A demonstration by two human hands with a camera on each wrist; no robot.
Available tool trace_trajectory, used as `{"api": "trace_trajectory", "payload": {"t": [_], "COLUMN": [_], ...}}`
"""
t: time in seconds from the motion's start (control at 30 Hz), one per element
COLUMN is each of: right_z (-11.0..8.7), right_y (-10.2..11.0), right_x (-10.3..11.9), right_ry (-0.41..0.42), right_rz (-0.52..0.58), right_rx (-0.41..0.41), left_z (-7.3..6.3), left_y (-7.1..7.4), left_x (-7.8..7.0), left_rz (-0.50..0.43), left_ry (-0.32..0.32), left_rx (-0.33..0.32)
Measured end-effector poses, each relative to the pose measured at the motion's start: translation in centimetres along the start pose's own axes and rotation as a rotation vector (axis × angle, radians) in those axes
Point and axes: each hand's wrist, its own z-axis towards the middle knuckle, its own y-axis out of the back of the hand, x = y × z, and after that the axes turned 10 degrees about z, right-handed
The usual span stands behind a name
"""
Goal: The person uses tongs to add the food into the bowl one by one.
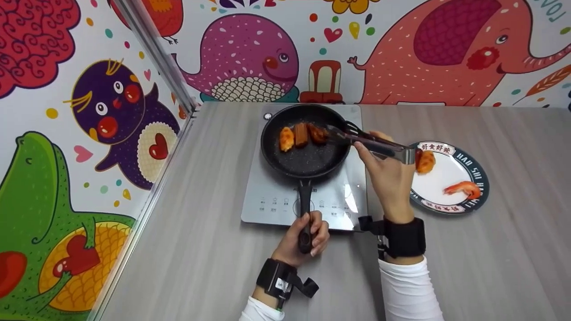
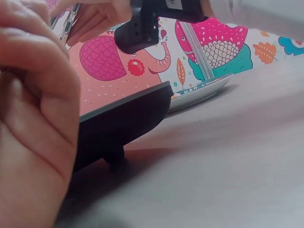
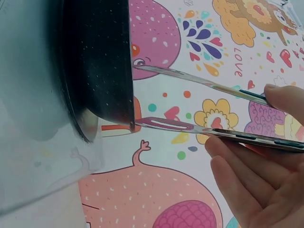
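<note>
"Although the tips are hard to judge, how do the fingers sit?"

"On the right hand [image 1: 390,185], thumb and fingers pinch opposite arms of the metal tongs [image 1: 395,153], partly spread by the gap between those arms. The left hand [image 1: 291,244] is curled round the pan handle [image 1: 305,196], fingers closed in on it."

"And at the far end of the tongs?"

"Their ends reach over the pan's right rim to the reddish-brown piece [image 1: 317,134]. I can't tell whether they grip it or only touch it; the right wrist view loses the tips behind the pan wall."

"How would that piece handle?"

"Light, I'd guess, and fairly soft, with a glossy coat that could slip. I'd take it across the middle with modest pressure, since a hard squeeze might mark it."

"The pan itself?"

"Stiff and probably the heaviest thing held, so the handle is the place for a firm grasp. The black pan [image 1: 308,161] sits on the cooktop [image 1: 261,198]."

"What else lies around?"

"Left of that piece, a ridged brown block [image 1: 301,135], then a yellow-orange piece [image 1: 287,139]. Outside, to the right, a plate [image 1: 435,180] bears a shrimp [image 1: 468,190] and an orange piece [image 1: 427,162]."
</note>
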Motion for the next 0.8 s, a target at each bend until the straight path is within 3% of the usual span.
{"api": "trace_trajectory", "payload": {"t": [0.53,0.8], "right_z": [-0.7,-1.0], "right_y": [3.0,5.0], "right_x": [0.2,-0.3], "right_ry": [-0.040,-0.068], "right_rz": [0.025,-0.085], "right_rx": [-0.065,-0.100], "left_z": [-0.2,-0.1], "left_y": [0.0,0.0], "left_x": [-0.2,0.0], "left_rz": [-0.046,-0.081], "left_ry": [-0.014,-0.034], "left_rx": [0.007,0.019]}}
